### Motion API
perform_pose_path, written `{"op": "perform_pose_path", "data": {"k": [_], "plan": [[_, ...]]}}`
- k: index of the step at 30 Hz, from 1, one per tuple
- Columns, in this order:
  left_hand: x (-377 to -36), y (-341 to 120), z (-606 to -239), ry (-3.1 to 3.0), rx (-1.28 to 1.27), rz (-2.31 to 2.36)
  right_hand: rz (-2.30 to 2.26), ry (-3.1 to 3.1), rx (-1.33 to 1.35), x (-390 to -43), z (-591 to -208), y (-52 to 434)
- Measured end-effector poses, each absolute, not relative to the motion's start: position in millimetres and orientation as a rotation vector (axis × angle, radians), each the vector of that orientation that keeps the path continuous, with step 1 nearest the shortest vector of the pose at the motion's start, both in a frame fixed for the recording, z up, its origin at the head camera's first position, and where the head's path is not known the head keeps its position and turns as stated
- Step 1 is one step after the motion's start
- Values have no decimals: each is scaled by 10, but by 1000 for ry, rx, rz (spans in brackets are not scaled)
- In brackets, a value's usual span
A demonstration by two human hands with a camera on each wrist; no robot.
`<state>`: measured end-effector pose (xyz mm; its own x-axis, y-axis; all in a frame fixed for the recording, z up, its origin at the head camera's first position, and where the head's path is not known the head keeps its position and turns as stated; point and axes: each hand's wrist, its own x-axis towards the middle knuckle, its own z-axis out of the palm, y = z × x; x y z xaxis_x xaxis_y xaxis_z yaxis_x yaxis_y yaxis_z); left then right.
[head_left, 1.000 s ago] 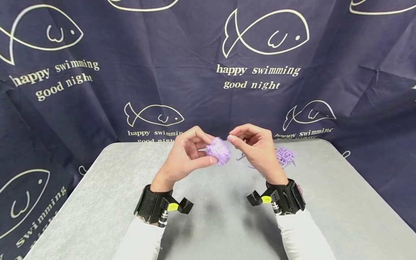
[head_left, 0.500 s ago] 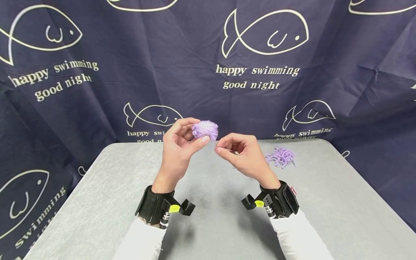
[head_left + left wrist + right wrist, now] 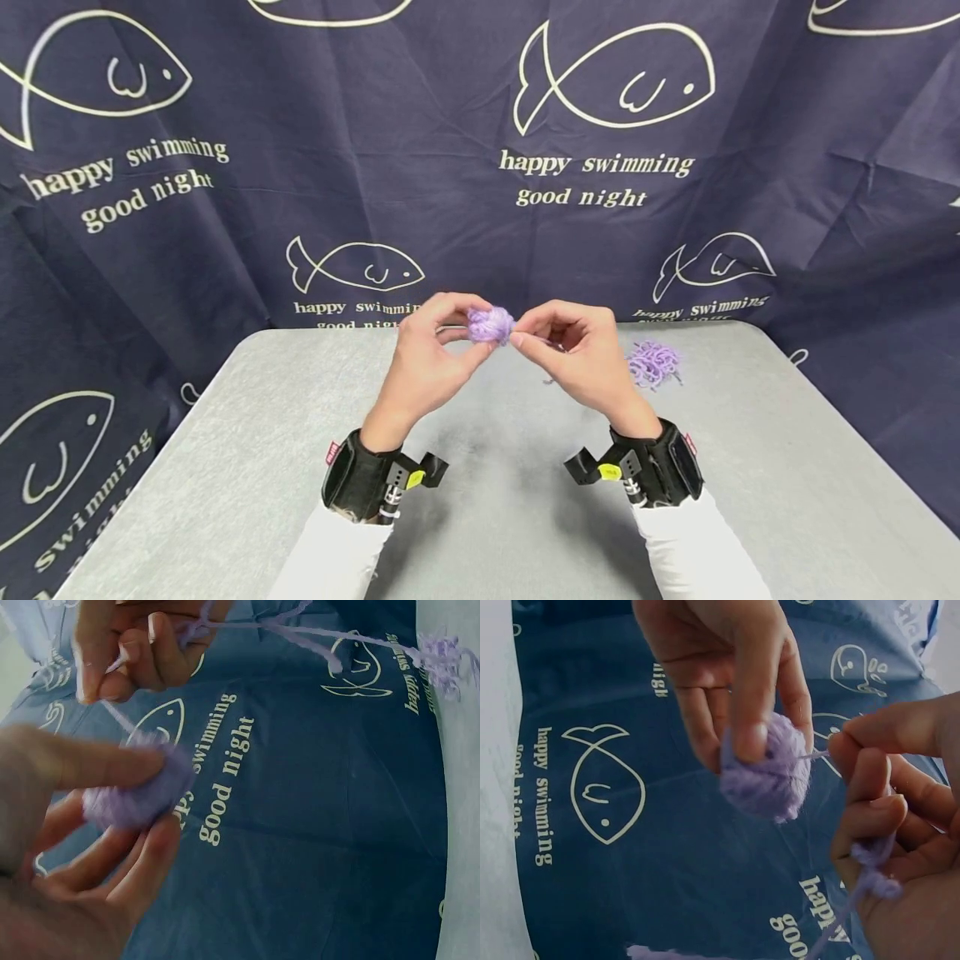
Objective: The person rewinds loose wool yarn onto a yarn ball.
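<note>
While left hand (image 3: 429,360) grips purple yarn ball (image 3: 489,325) | right hand (image 3: 585,358) pinches its strand (image 3: 119,717) | ball between both hands

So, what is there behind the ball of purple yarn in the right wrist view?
Behind the ball of purple yarn, partly visible, are fingers of the left hand, and farther back a dark blue printed cloth. What lies directly behind the ball is covered, so unseen.

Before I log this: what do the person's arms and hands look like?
White fabric sleeves end at wide black wrist straps with small red tags; each strap carries an angular black bracket, yellow label and silver cylindrical fitting. Left hand and right hand: ungloved.
</note>
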<state>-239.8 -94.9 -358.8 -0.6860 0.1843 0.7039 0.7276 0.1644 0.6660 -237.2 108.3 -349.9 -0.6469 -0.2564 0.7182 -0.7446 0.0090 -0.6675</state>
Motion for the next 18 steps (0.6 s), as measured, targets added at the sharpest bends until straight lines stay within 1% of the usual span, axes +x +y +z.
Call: {"op": "perform_pose_path", "data": {"k": [9,18], "plan": [[-2344,-1003,-3531,-2194,-1121,-1682,1728,-1855,884,-2424,-3459,1180],[-2316,-1012,-3501,-1992,-1320,-1933,1803,-1915,798,-2466,-3503,1211]]}}
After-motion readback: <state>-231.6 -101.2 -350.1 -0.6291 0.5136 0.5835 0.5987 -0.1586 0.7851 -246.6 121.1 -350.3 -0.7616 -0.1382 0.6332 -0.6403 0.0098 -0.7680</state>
